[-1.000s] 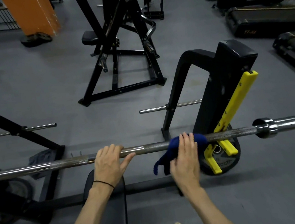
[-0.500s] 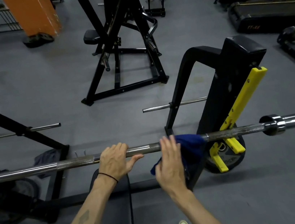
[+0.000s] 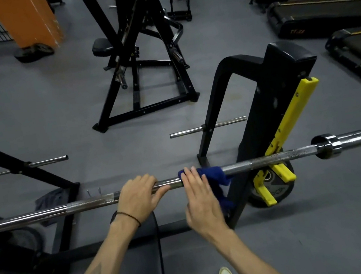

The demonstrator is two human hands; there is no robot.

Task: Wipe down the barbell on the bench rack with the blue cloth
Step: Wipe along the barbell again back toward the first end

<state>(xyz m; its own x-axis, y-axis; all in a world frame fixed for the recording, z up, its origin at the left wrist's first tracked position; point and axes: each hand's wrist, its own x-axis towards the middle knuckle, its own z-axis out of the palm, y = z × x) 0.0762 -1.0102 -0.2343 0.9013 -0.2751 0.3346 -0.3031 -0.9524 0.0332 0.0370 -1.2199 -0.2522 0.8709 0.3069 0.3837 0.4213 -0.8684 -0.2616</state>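
Note:
A steel barbell (image 3: 270, 159) lies across the view on the black bench rack (image 3: 271, 110), held in its yellow hooks (image 3: 287, 126). My left hand (image 3: 137, 196) grips the bar near its middle, fingers curled over the top and thumb along the bar. My right hand (image 3: 200, 201) presses the blue cloth (image 3: 215, 173) onto the bar with straight fingers, just right of my left hand. The cloth is draped over the bar and hangs down on the near side.
A black bench pad (image 3: 142, 270) lies under my arms. A weight plate (image 3: 272, 189) leans at the rack's foot on the right. Plate-storage pegs (image 3: 208, 127) stick out from the uprights. Another black machine (image 3: 141, 61) stands ahead, treadmills (image 3: 320, 15) at the far right.
My right hand has slid the blue cloth leftward along the bar, from beside the yellow hook toward my left hand. The left hand has kept its grip.

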